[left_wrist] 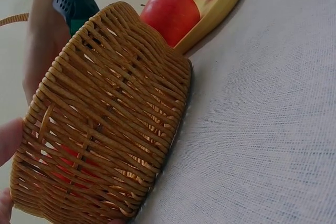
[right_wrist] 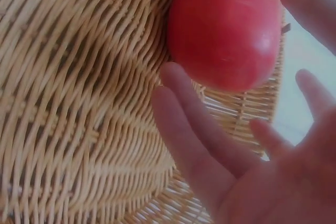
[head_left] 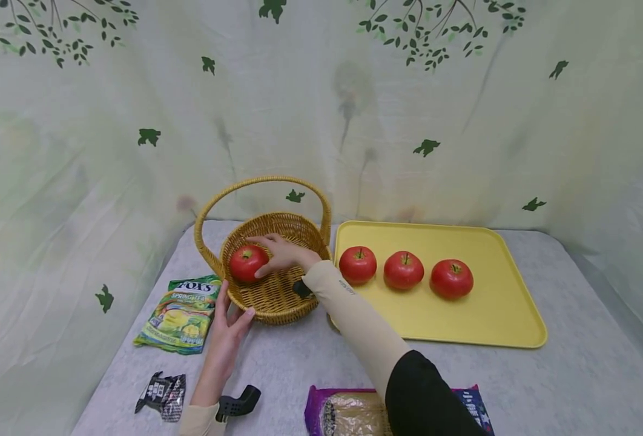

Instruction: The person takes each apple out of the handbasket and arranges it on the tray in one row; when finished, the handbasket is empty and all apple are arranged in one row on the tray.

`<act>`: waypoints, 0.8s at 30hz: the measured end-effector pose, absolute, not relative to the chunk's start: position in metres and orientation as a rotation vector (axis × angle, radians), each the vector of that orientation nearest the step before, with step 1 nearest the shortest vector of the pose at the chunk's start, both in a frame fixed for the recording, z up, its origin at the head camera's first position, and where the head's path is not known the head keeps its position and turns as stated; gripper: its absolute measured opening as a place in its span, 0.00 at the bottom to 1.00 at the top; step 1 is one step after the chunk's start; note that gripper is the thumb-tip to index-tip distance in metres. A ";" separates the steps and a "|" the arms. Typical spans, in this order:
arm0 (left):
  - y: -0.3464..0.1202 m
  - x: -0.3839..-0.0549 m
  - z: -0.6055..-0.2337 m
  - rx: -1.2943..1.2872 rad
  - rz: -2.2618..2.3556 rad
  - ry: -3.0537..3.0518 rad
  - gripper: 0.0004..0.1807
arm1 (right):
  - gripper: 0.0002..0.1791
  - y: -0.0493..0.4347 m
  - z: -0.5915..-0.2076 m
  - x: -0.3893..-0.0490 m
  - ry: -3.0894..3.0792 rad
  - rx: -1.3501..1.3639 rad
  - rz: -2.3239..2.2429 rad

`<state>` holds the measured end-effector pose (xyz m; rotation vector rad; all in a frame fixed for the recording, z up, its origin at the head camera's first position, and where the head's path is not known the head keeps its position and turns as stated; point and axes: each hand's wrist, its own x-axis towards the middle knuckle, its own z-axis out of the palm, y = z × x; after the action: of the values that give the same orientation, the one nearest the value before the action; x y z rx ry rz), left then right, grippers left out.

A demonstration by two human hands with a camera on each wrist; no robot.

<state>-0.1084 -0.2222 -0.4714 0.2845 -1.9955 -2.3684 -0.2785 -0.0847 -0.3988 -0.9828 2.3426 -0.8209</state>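
A wicker basket (head_left: 278, 312) with a tall arched handle stands at the middle left of the table. One red apple (head_left: 247, 263) lies inside it, against its left wall. My right hand (head_left: 284, 253) reaches into the basket, its fingers spread beside the apple. In the right wrist view, extended fingers (right_wrist: 191, 140) are close to the apple's lower side, and the palm is off it. My left hand (head_left: 227, 339) holds the basket at its front left, with fingertips (left_wrist: 9, 137) at the rim in the left wrist view.
Three red apples (head_left: 403, 270) sit in a row on a yellow tray (head_left: 496, 303) to the right. A green Fox's candy bag (head_left: 182, 315) lies left of the basket, with a black wrapper (head_left: 163, 396) nearer. A purple-edged packet (head_left: 349, 412) lies at the front, partly under the right arm.
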 end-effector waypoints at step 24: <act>-0.220 -0.108 -0.468 0.262 -2.401 -1.960 0.44 | 0.37 -0.115 -0.411 -0.268 2.393 -0.873 -0.795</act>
<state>-0.1080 -0.2201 -0.4681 0.2619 -1.9599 -2.4007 -0.2681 -0.1152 -0.4113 -0.8731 2.3932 -0.7948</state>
